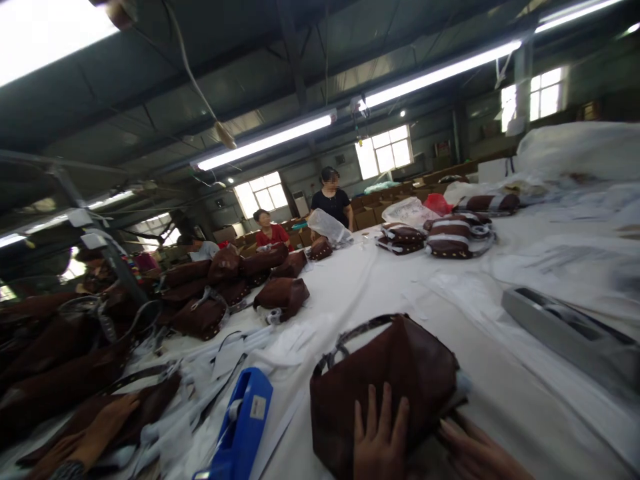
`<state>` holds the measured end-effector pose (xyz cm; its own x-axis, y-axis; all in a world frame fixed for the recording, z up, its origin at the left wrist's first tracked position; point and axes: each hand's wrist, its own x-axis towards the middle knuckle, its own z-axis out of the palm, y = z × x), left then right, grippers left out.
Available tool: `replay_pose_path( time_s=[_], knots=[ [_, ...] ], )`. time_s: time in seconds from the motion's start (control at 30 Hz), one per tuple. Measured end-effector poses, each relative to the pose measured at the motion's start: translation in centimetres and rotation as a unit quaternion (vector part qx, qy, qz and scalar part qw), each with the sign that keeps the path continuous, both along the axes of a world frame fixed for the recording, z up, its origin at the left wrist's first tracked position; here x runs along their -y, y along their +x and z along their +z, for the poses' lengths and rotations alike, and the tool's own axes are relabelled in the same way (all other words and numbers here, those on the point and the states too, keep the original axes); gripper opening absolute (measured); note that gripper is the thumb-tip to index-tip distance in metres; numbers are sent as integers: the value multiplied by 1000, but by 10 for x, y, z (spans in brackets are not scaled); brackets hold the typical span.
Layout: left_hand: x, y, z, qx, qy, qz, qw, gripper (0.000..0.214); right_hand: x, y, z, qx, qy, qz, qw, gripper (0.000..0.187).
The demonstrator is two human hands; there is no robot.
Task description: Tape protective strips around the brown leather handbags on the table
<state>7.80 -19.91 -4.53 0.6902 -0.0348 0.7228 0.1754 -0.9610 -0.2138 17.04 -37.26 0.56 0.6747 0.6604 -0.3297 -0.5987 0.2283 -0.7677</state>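
Note:
A dark brown leather handbag (385,360) lies on the white-covered table in front of me, its wrapped handle arching over the far left side. My left hand (381,433) rests flat against the near face of the bag, fingers spread. At the bag's lower right edge is my right hand (477,448), its fingers close together and closed on a dark edge there; part of the grip is hidden. A pale wrapped bit shows at the bag's right end. Left of the bag stands a blue tape dispenser (243,423).
A grey tape dispenser (570,333) stands to the right. Brown bags (200,313) pile up on the left, where a co-worker's hands (100,427) touch one. Strapped bags (450,237) and plastic wrap (575,160) lie farther back. People (333,203) are across the table.

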Motion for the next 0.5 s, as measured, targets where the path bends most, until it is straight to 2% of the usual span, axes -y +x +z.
replay_pose_path(
  time_s=[0.03, 0.1, 0.17, 0.27, 0.37, 0.4, 0.43, 0.47, 0.5],
  knots=[
    [3, -7, 11, -39, -35, 4, 999, 77, -4, -8, 13, 21, 24, -23, 999, 53],
    [6, -15, 29, -79, -80, 24, 993, 77, -13, -23, 38, 59, 85, -26, 994, 55],
    [4, -16, 37, -70, -106, 37, 991, 76, -21, -33, 55, 61, 119, -36, 990, 56],
    [-5, -14, 37, -34, -130, 32, 990, 77, -28, -40, 62, 58, 125, -56, 989, 57],
    [-16, -14, 36, 8, -141, 19, 990, 79, -20, -30, 55, 148, 74, 5, 986, 60],
    [-19, -15, 37, 20, -142, 16, 990, 79, -12, -19, 51, 222, 34, 31, 974, 59],
    [-23, -16, 39, 29, -143, 16, 989, 80, -1, -4, 46, 316, -19, 43, 948, 54],
    [-25, -17, 41, 35, -144, 20, 989, 80, 14, 15, 39, 417, -81, 40, 904, 47],
    [-28, -18, 44, 39, -147, 26, 988, 80, 31, 37, 32, 518, -150, 9, 842, 38]
  ],
)
